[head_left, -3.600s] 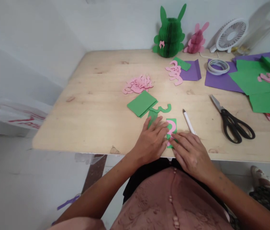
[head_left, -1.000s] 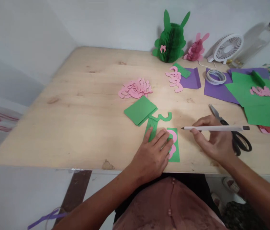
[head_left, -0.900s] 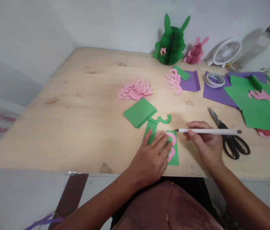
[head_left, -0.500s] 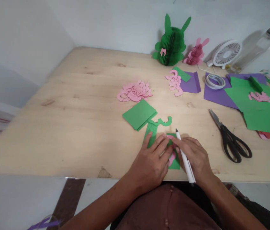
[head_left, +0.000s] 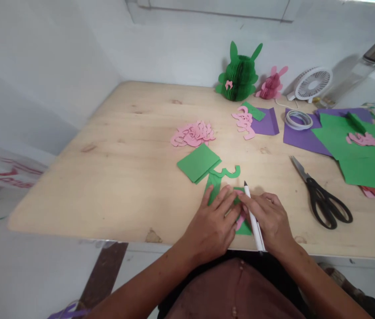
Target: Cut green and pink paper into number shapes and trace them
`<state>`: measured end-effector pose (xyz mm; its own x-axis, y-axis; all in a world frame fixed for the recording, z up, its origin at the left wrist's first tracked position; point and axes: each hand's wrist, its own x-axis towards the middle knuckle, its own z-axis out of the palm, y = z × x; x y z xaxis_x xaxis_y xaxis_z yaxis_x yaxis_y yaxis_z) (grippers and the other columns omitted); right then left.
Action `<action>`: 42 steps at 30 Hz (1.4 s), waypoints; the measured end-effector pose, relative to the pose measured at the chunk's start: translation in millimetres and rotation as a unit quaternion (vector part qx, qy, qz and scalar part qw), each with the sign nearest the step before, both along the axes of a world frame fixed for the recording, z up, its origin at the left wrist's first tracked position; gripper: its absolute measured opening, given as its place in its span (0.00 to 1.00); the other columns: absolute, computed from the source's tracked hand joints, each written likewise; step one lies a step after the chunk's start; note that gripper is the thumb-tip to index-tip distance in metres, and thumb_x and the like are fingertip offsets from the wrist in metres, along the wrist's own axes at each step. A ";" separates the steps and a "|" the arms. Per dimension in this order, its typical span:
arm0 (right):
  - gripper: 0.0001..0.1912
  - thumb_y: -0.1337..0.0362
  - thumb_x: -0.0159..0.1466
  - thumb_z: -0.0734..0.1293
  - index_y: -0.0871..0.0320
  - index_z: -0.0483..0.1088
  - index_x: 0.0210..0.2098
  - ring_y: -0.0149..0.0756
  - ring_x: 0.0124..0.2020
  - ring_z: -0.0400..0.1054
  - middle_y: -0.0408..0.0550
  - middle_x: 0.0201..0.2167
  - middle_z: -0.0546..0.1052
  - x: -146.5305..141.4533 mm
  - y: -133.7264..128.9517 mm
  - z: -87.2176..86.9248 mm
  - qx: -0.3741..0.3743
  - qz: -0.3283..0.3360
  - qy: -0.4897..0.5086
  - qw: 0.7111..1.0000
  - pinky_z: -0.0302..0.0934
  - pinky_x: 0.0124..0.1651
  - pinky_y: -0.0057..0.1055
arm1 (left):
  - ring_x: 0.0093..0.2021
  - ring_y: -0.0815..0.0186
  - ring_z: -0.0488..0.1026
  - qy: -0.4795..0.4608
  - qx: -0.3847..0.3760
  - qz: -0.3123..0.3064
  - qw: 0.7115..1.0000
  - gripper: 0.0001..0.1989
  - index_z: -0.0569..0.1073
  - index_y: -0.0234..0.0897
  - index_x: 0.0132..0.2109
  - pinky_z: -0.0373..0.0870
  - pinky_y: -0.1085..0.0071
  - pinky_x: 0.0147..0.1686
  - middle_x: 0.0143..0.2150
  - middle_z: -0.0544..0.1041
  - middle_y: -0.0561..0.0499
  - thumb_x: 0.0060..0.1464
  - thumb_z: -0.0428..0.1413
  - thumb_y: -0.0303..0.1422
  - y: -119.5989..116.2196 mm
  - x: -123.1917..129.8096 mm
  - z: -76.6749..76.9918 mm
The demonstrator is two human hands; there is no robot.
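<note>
My left hand (head_left: pixel 212 221) lies with its fingers spread flat, pressing a pink paper cutout (head_left: pixel 240 220) onto a green paper piece (head_left: pixel 245 229) near the table's front edge. A white pen (head_left: pixel 254 221) is tucked in my right hand (head_left: pixel 270 219), its dark tip pointing away from me. The right fingertips touch the upper part of the same cutout, and both hands hide much of it. Just beyond my left fingers are a green strip (head_left: pixel 213 188), a curvy green cutout (head_left: pixel 230 172) and a stack of green paper rectangles (head_left: pixel 199 162).
Black-handled scissors (head_left: pixel 320 195) lie to the right. Pink cutouts (head_left: pixel 194 134) form a pile behind the green stack. Farther back stand a green paper rabbit (head_left: pixel 240 77), a pink one (head_left: pixel 271 84), a white fan (head_left: pixel 312 84) and a bottle (head_left: pixel 357 75). Tape rolls (head_left: pixel 298 120) rest on purple paper.
The view has tilted upward, showing more wall and shifting the table's far items lower. Both hands stay on the cutout; the pen leans slightly more upright.
</note>
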<state>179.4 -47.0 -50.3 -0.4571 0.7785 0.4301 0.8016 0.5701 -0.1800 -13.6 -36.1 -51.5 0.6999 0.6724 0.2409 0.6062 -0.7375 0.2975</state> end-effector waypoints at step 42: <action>0.08 0.59 0.63 0.64 0.56 0.70 0.31 0.31 0.23 0.69 0.43 0.24 0.76 -20.6 31.4 13.4 -0.205 -0.170 0.306 0.914 0.64 0.24 0.27 | 0.62 0.49 0.59 0.001 -0.029 0.007 1.000 0.20 0.68 0.34 0.58 0.48 0.44 0.62 0.64 0.63 0.40 0.61 0.47 0.34 2.3 -1.2 1.9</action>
<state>158.8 -15.6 -36.9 0.0687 0.9839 0.1647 0.5977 0.0916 -0.7965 -14.8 -33.8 -49.6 0.6913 0.6946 0.1991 0.6169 -0.7109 0.3378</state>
